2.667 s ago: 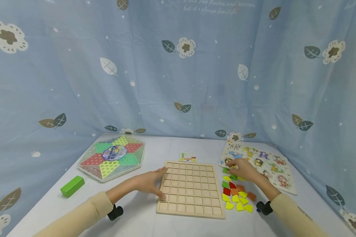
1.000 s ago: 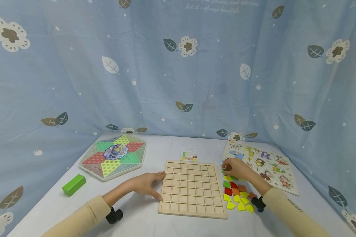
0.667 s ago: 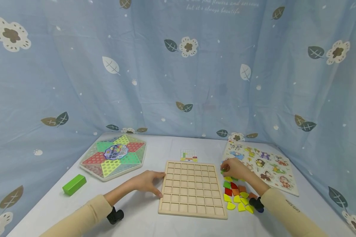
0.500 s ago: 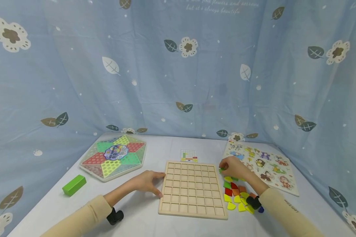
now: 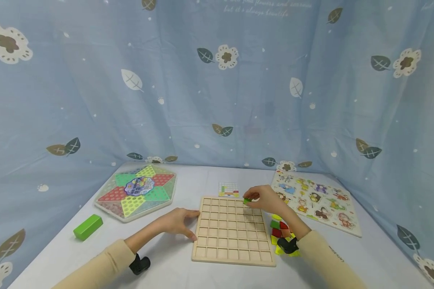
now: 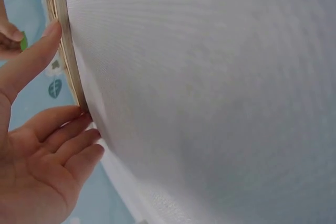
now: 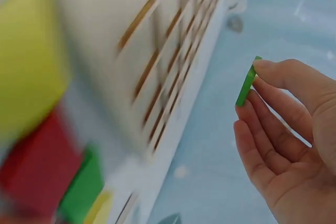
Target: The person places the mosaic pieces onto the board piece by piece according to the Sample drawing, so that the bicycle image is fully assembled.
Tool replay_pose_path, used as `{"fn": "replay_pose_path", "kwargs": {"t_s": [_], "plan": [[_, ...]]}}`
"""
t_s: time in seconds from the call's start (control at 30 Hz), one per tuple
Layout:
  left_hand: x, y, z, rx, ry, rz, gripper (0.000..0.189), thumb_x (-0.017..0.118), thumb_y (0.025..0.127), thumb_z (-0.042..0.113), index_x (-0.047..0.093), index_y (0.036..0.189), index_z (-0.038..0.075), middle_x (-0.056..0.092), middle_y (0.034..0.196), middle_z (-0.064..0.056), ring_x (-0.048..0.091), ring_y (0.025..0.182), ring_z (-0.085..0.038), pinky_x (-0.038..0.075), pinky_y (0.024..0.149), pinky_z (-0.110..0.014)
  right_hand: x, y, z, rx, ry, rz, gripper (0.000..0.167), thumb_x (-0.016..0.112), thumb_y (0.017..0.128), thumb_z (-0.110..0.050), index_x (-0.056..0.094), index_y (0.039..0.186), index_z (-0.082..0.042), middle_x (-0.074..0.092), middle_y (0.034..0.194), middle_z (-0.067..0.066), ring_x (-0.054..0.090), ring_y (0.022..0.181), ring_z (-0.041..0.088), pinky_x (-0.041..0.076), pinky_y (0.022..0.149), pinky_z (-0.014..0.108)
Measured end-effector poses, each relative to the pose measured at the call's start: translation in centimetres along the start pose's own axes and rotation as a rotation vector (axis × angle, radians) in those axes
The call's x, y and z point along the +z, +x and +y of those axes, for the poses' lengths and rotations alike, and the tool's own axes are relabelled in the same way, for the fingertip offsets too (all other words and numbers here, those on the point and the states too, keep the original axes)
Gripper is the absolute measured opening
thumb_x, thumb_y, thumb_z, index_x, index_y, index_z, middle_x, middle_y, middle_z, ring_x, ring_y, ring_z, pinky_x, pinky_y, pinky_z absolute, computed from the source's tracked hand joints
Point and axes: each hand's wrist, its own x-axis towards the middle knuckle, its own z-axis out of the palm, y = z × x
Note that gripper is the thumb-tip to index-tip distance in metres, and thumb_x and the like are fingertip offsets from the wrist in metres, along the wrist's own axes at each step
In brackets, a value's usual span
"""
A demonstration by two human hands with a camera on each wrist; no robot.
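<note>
A square wooden grid board (image 5: 233,230) lies mid-table. My left hand (image 5: 179,222) touches its left edge, thumb and fingertips spread along the rim; the left wrist view shows the fingers nearly straight against the wood. Over the board's far right part, my right hand (image 5: 267,199) pinches a green square tile (image 7: 248,81) between thumb and fingers. Beyond the board lies a small printed pattern card (image 5: 228,189). To the right, several loose tiles, among them a red tile (image 5: 276,233) and a green tile (image 5: 275,224), are partly hidden by the right wrist.
At the back left lies a hexagonal Chinese checkers board (image 5: 137,192), with a green block (image 5: 88,227) in front of it. An animal picture puzzle board (image 5: 316,200) lies at the back right. A blue patterned curtain (image 5: 217,88) hangs behind the table.
My right hand has picked up the green tile from the pile and carried it left, over the board's far right part. My left hand stays at the board's left edge.
</note>
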Motion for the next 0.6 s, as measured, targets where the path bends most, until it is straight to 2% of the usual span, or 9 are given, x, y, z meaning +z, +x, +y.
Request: {"fn": "replay_pose_path", "kwargs": {"t_s": [0.2, 0.33, 0.6], "plan": [[0.1, 0.1, 0.1, -0.001, 0.006, 0.002, 0.082, 0.088, 0.067, 0.027, 0.052, 0.134, -0.006, 0.049, 0.14, -0.02, 0.04, 0.132, -0.041, 0.033, 0.106, -0.053, 1.9, 1.7, -1.7, -0.051, 0.063, -0.026, 0.019, 0.073, 0.085, -0.006, 0.071, 0.102, 0.001, 0.07, 0.097, 0.009, 0.067, 0.087, 0.025, 0.055, 0.078, 0.034], [0.1, 0.2, 0.1, 0.001, 0.005, 0.002, 0.083, 0.088, 0.067, 0.027, 0.052, 0.134, -0.006, 0.049, 0.14, -0.02, 0.041, 0.131, -0.041, 0.034, 0.105, -0.053, 3.0, 2.6, -2.6, -0.069, 0.105, -0.054, 0.019, 0.073, 0.085, -0.006, 0.071, 0.103, 0.002, 0.07, 0.1, 0.01, 0.067, 0.089, 0.025, 0.055, 0.079, 0.037], [0.0, 0.2, -0.1, 0.013, 0.002, 0.007, 0.083, 0.089, 0.066, 0.028, 0.053, 0.133, -0.007, 0.05, 0.139, -0.02, 0.042, 0.131, -0.041, 0.034, 0.105, -0.053, 5.1, 4.6, -3.5, -0.115, 0.077, -0.124, 0.019, 0.074, 0.084, -0.006, 0.072, 0.102, 0.0, 0.071, 0.099, 0.008, 0.067, 0.087, 0.02, 0.055, 0.079, 0.031]]}}
